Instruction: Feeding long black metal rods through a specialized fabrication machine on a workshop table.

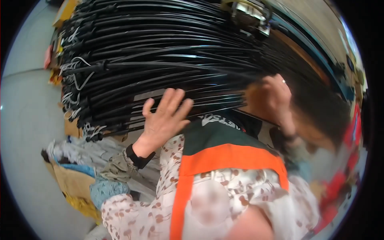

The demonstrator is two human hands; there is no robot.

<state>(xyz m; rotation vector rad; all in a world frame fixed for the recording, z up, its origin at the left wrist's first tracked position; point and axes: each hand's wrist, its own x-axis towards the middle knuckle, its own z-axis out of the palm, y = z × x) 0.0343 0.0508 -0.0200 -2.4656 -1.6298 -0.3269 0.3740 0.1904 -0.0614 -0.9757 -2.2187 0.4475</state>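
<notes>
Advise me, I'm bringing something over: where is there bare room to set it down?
The grey floor at left, bordered by the white cords and cloth pile, looks bare. Crowded: black rods lie packed from the cords toward the metal device and near the left hand. Beside the right hand, blur prevents telling.

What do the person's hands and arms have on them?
The left hand and right hand wear no gloves. Up the left arm: black wristband, olive cuff, blue-green patterned band, white sleeve with brown print. The right sleeve is blurry.
</notes>
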